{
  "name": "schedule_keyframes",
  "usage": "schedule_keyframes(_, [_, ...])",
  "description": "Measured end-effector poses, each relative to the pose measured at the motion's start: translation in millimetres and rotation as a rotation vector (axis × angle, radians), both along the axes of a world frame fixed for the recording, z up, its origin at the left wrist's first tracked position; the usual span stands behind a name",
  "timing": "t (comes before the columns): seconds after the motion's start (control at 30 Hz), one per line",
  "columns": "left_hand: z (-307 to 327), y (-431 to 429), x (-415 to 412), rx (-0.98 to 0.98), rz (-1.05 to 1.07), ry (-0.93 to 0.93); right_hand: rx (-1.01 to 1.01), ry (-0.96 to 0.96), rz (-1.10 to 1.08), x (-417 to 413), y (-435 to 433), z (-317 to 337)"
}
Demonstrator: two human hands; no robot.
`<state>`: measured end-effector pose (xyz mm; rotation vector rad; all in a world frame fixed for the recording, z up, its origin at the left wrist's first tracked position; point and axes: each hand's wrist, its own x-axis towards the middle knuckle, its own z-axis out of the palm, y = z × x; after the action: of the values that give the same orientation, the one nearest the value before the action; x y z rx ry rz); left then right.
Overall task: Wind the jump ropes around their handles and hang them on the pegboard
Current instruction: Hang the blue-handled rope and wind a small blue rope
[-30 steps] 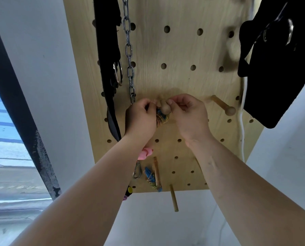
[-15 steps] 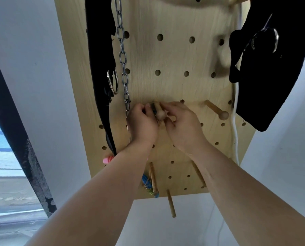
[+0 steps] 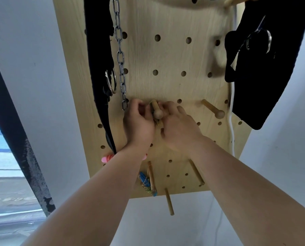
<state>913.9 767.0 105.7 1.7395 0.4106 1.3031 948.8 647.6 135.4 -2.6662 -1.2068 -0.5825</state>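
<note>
On the wooden pegboard (image 3: 166, 59), my left hand (image 3: 137, 125) and my right hand (image 3: 178, 128) close in from either side on a knobbed wooden peg (image 3: 157, 110). Their curled fingers pinch a wound jump rope (image 3: 158, 123) right under the peg's ball. Only a small greenish piece of it shows between the hands. A pink handle (image 3: 105, 158) sticks out below my left wrist. Lower down, a blue jump rope bundle (image 3: 145, 181) hangs beside a plain peg (image 3: 151, 176).
A steel chain (image 3: 120, 59) and a black strap with metal rings (image 3: 98, 68) hang just left of my hands. Black gear with a ring (image 3: 272, 68) hangs at the right, next to a white cord (image 3: 232, 121). Another knobbed peg (image 3: 213, 110) and plain pegs (image 3: 196, 173) stick out nearby.
Both hands have closed in tighter around the knobbed peg, and the rope bundle seen between them earlier is now mostly hidden. The pink handle now shows left of my left wrist.
</note>
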Motion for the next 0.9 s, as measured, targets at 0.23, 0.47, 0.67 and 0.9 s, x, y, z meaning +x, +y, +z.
schedule_keyframes(0.23, [-8.8,-1.0,-12.5,0.031,-0.046,0.063,0.040,0.098,0.107,-7.3,-9.3,-2.8])
schedule_keyframes(0.47, [-18.1,-16.2,-23.9,-0.072,-0.065,0.207,-0.020,0.148,0.180,-6.4,-21.6,-4.8])
schedule_keyframes(0.67, [-16.9,-27.0,-24.2,-0.072,0.017,0.282,-0.120,0.202,0.199,-1.1,-31.9,-5.4])
schedule_keyframes(0.9, [-13.0,-44.0,-31.0,-0.076,0.142,0.380,-0.111,0.183,0.215,1.4,-51.6,-6.2])
